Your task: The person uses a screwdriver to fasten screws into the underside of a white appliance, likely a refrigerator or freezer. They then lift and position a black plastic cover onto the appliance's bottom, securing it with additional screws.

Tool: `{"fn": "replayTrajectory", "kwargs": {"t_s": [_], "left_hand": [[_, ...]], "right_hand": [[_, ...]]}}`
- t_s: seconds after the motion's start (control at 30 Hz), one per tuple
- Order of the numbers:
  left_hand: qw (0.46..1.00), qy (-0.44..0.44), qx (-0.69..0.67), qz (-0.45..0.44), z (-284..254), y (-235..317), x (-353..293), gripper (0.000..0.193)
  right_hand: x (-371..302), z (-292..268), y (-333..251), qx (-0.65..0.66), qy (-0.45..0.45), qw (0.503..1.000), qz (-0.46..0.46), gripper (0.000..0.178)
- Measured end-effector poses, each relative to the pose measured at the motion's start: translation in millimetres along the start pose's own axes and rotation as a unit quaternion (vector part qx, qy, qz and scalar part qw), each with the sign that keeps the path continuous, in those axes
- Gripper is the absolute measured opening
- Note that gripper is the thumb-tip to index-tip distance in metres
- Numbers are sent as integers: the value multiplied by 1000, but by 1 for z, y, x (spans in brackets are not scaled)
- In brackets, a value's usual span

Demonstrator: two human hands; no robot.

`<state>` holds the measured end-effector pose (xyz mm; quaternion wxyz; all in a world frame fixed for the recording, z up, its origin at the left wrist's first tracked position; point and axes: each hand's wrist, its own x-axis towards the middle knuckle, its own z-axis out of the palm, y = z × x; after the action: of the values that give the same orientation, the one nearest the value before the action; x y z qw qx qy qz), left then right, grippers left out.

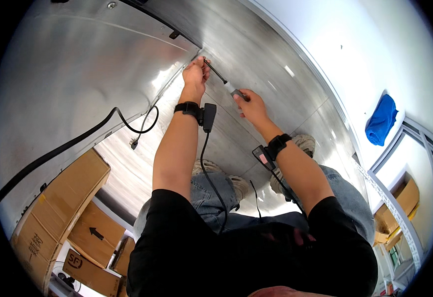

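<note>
Squeezed screwdriver in right hand; couldn't tell grip of left hand, near shaft. Saw black arrow on cardboard box.

Screwdriver slanting toward the corner of a silver metal panel
The screwdriver has a grey handle with a paler collar and a long, thin, dark shaft; it is held above the floor, its handle in the right hand and the shaft's far end at the fingers of the left hand, just beside the panel's corner. Whether the tip touches the panel cannot be made out. The panel, broad and dull with blurred reflections, stretches along the floor's left side; a dark strip follows its upper edge, and a small dark bracket sits near that same corner.
</note>
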<state>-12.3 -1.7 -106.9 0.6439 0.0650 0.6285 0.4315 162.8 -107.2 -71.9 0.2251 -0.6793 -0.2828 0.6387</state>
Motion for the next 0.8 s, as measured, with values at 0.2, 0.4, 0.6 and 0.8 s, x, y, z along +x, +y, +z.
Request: {"fn": "replayTrajectory", "kwargs": {"t_s": [0.2,0.4,0.6,0.8], "left_hand": [[999,-3,34,-14,-3,8,16,14],[1000,22,19,-4,11,18,17,10],[997,70,-5,11,12,15,23,6],[998,59,-11,-10,10,21,19,4]], "right_hand": [[16,14,10,-110,101,985,-89,40],[31,11,3,-114,80,986,-90,40],[38,13,7,-112,74,987,-92,39],[34,15,2,-119,82,986,-89,36]]}}
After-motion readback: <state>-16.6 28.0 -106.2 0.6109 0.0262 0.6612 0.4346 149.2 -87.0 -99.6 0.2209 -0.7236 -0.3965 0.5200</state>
